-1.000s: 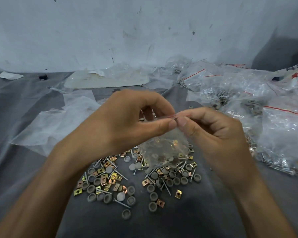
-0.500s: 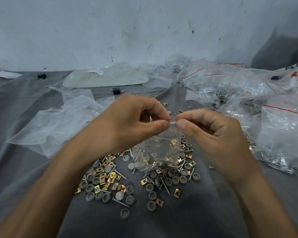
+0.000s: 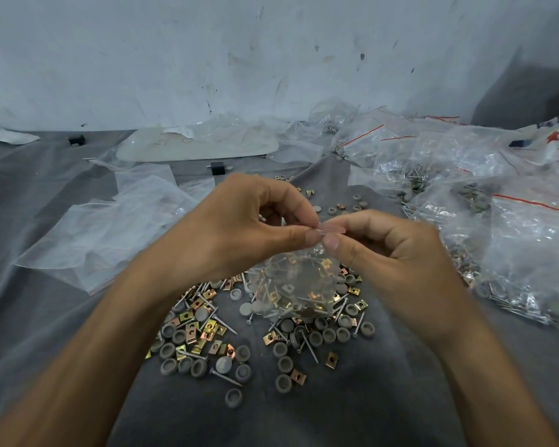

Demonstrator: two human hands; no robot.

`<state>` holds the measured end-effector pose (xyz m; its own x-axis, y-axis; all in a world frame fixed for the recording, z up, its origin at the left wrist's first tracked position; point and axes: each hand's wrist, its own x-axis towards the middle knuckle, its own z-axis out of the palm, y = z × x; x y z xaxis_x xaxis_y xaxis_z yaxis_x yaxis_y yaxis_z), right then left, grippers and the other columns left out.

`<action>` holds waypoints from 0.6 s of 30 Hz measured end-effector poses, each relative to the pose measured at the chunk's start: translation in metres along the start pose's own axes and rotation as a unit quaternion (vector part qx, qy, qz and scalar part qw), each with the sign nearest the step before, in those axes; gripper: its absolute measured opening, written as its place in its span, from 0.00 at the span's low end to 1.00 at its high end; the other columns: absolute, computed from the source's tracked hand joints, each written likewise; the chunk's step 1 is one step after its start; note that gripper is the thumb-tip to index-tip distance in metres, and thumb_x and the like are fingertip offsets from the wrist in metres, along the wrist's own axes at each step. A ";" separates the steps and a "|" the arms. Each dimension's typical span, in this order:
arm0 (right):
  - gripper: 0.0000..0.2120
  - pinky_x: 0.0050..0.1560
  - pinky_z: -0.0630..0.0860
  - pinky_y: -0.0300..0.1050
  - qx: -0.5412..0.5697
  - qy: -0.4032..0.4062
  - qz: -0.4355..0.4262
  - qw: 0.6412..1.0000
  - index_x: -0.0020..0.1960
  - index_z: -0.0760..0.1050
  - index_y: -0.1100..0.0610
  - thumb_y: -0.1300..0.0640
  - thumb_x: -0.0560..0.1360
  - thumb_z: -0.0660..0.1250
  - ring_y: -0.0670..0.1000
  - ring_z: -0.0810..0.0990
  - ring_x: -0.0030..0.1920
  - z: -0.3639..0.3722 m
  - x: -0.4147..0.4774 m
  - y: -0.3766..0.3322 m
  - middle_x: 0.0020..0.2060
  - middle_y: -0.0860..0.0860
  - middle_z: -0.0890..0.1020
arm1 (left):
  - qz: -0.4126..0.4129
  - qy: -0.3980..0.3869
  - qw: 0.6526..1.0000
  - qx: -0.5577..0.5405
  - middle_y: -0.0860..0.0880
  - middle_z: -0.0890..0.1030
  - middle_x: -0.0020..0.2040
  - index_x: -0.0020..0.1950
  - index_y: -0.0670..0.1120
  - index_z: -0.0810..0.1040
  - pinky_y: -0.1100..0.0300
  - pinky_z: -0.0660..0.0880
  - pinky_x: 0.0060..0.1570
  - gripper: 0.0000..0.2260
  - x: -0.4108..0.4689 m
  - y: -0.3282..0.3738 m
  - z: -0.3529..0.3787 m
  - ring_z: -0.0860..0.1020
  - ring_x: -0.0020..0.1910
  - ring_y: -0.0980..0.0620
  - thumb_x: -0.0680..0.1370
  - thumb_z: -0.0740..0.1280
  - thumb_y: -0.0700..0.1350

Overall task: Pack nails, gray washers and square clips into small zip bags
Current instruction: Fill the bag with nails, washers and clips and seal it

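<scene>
Both grips are busy with one small zip bag [image 3: 297, 285]. The left grip [image 3: 239, 233] pinches the bag's top edge, thumb against forefinger. The right grip [image 3: 391, 253] pinches the same edge just beside it, and the thumb tips [image 3: 311, 236] are almost touching. A short pink stretch of the zip strip [image 3: 331, 228] shows above my right thumb.

Key relation: the strip's long axis runs left-right, level, straight across between the two pinches. The bag body hangs below it, on the near side, above the loose pile. The bag is already loaded, with square clips and nail shanks visible through the plastic. I can't tell how much of the zip is closed.

My guess is this is the sealing step. Both grips sit on the strip, so neither has to reach, and the next press should run sideways along that axis, not down.

Under the bag on the gray cloth [image 3: 352, 408] lie loose gray washers [image 3: 279, 349], square clips [image 3: 331, 359] and nails [image 3: 225, 376], so plenty is left to pack. Filled bags [image 3: 530, 253] are heaped at right and flat empty bags [image 3: 110, 233] lie at left. One risk is the strip slipping and parts spilling out.
</scene>
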<state>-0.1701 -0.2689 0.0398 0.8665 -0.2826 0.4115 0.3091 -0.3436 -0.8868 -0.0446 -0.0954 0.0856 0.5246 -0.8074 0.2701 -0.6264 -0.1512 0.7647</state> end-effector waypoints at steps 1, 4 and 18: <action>0.08 0.46 0.80 0.36 0.000 0.002 -0.003 1.000 0.51 0.86 0.51 0.52 0.73 0.74 0.46 0.86 0.45 0.000 0.000 0.000 0.44 0.47 0.88 | 0.000 -0.004 1.000 0.001 0.53 0.82 0.34 0.45 0.52 0.85 0.66 0.66 0.28 0.05 0.000 0.001 0.000 0.71 0.29 0.59 0.72 0.77 0.51; 0.06 0.44 0.77 0.32 -0.001 0.007 -0.011 1.000 0.50 0.85 0.51 0.54 0.74 0.74 0.41 0.85 0.43 0.001 0.001 0.000 0.43 0.46 0.88 | -0.002 -0.005 1.000 0.021 0.55 0.82 0.34 0.46 0.52 0.86 0.68 0.66 0.28 0.05 -0.001 0.001 -0.001 0.72 0.29 0.60 0.73 0.76 0.51; 0.03 0.38 0.76 0.37 -0.026 0.015 -0.035 0.999 0.49 0.85 0.51 0.55 0.76 0.73 0.45 0.81 0.36 0.004 -0.001 0.003 0.39 0.48 0.86 | -0.007 -0.010 0.997 0.070 0.58 0.79 0.31 0.46 0.54 0.85 0.67 0.67 0.30 0.06 -0.001 0.002 0.001 0.71 0.28 0.62 0.73 0.74 0.54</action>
<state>-0.1685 -0.2664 0.0358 0.8310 -0.2834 0.4787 0.3467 -0.4093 -0.8440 -0.0472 -0.0955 0.0865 0.5226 -0.8160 0.2472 -0.6944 -0.2391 0.6787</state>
